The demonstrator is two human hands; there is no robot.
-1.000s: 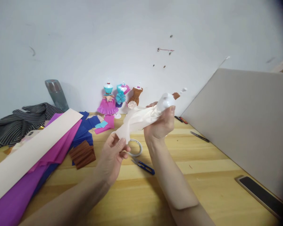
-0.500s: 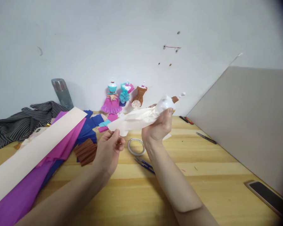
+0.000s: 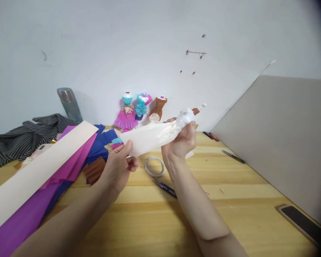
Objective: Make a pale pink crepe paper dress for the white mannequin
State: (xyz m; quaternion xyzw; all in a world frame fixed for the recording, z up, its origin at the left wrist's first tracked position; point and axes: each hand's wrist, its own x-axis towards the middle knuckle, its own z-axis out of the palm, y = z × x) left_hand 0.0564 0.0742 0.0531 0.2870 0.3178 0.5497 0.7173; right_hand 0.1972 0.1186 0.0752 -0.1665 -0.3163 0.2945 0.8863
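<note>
White doll form (image 3: 184,117) was held up off the table (image 3: 216,221), right of centre in the frame, tipped over with its knob end to the upper right. White paper (image 3: 147,137) was bunched at its waist and ran out toward lower left. Right hand (image 3: 182,141) was closed round form and gathers, thumb on the near side, probably to keep the bunching from slipping. Left hand (image 3: 119,166) pinched the paper's free end, thumb on top, other fingers curled loosely below; likely there to keep it flat and off the table. Tape roll (image 3: 146,167) and blue snips (image 3: 167,189) lay just below the paper, centre frame, presumably for easy reach. Dressed figures (image 3: 126,119) stood against the wall at upper centre, probably parked out of the way. Long pale strip (image 3: 42,167) lay over coloured paper at left. Vs a second ago: paper was twisted and drooping at the left fingers, now spread flatter and straighter; right-hand grip looked about the same. View had shifted a little too.
</note>
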